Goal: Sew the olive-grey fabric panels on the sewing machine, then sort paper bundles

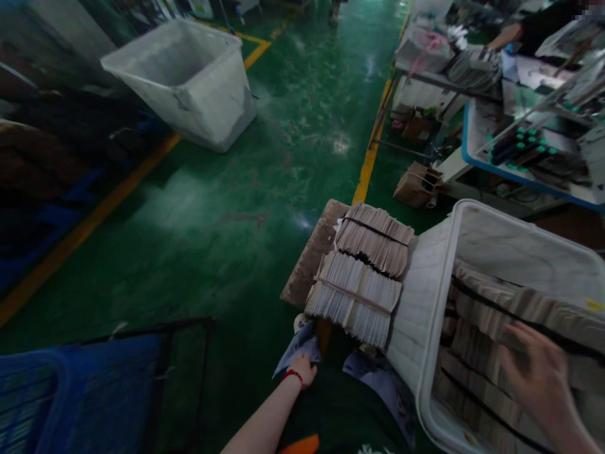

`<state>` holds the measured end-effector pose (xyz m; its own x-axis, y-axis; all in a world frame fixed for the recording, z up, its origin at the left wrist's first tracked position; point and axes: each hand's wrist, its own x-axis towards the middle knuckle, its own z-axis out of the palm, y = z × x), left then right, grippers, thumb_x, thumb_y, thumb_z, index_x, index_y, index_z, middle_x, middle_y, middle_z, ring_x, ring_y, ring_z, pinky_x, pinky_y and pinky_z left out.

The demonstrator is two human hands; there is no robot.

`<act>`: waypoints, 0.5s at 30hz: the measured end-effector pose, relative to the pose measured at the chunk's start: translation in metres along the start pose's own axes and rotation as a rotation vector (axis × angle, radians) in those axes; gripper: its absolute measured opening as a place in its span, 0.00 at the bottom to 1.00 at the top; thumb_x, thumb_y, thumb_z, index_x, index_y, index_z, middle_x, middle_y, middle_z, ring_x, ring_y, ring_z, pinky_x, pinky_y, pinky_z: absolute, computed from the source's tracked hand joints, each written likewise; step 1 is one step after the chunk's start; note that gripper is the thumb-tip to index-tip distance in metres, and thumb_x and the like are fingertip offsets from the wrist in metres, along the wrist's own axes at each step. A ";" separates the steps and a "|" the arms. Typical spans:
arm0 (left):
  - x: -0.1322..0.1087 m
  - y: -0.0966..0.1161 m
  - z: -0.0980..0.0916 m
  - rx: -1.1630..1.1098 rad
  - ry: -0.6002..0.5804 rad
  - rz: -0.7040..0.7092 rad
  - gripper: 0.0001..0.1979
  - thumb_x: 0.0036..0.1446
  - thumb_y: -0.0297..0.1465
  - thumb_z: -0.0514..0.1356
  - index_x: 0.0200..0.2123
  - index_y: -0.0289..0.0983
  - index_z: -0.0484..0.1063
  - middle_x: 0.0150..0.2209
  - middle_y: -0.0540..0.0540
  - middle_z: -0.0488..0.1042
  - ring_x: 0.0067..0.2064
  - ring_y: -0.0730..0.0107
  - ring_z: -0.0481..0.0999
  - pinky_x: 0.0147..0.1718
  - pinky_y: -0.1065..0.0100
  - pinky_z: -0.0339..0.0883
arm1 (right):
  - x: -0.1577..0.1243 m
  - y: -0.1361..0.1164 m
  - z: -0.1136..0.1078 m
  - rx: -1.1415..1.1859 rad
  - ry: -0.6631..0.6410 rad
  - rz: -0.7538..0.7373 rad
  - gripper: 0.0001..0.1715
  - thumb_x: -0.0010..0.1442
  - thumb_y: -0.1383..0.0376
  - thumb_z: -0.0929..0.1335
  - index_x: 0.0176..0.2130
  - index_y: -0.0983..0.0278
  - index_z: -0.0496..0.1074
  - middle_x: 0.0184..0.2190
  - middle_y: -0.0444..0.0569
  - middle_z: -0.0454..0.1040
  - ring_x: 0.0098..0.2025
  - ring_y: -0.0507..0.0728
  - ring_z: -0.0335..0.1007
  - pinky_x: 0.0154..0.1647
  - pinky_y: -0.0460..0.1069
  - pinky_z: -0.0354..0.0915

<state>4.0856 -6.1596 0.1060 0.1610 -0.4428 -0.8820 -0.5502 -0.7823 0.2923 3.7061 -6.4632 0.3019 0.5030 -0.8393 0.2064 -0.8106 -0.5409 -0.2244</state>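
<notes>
My left hand (305,370), with a red string on its wrist, rests against my grey-blue trouser leg (302,343). Its fingers are curled in, and I see nothing held in them. Over a large white plastic bin (428,328) on my right, my right hand (536,366) is slightly blurred, its fingers loosely bent and apart. It is at the strapped bundles of light sheets (501,302) inside; whether it touches them I cannot tell. Beside the bin, a bundle with a dark strap (375,236) and a paler bundle (354,296) lie on a brown board (312,258).
Another white bin (212,94) stands across the green floor (283,164). A blue crate (99,391) and a dark metal frame are at the lower left. On the right are a blue-edged worktable (472,145), a cardboard box (416,184) and a person's arm (505,38).
</notes>
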 end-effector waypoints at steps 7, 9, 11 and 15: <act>-0.012 -0.124 0.042 -0.030 -0.147 -0.256 0.27 0.59 0.35 0.58 0.61 0.41 0.62 0.65 0.41 0.60 0.64 0.54 0.60 0.59 0.51 0.57 | 0.004 -0.210 0.178 0.128 -0.731 -0.357 0.22 0.61 0.62 0.62 0.54 0.54 0.69 0.58 0.51 0.68 0.58 0.62 0.64 0.57 0.61 0.62; -0.007 -0.138 0.058 -0.039 -0.135 -0.298 0.30 0.60 0.34 0.54 0.65 0.41 0.57 0.67 0.41 0.56 0.67 0.54 0.56 0.61 0.52 0.52 | 0.007 -0.228 0.219 0.107 -0.855 -0.383 0.21 0.60 0.63 0.63 0.52 0.56 0.72 0.56 0.52 0.70 0.57 0.62 0.66 0.57 0.60 0.62; -0.001 -0.150 0.073 -0.045 -0.132 -0.329 0.31 0.60 0.32 0.51 0.67 0.39 0.52 0.68 0.41 0.53 0.68 0.54 0.52 0.63 0.50 0.47 | 0.016 -0.244 0.261 0.059 -0.952 -0.405 0.20 0.59 0.64 0.63 0.50 0.58 0.73 0.54 0.54 0.72 0.56 0.62 0.67 0.57 0.59 0.62; 0.019 -0.169 0.100 -0.054 -0.079 -0.357 0.33 0.59 0.31 0.49 0.68 0.40 0.50 0.68 0.42 0.53 0.68 0.53 0.53 0.63 0.49 0.48 | 0.047 -0.290 0.353 -0.125 -1.006 -0.500 0.27 0.57 0.66 0.63 0.56 0.62 0.69 0.56 0.55 0.70 0.58 0.61 0.66 0.58 0.57 0.62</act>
<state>4.0994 -5.9920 0.0028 0.2698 -0.1040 -0.9573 -0.4266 -0.9042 -0.0221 4.0706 -6.3646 0.0403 0.7465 -0.2233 -0.6268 -0.4467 -0.8664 -0.2234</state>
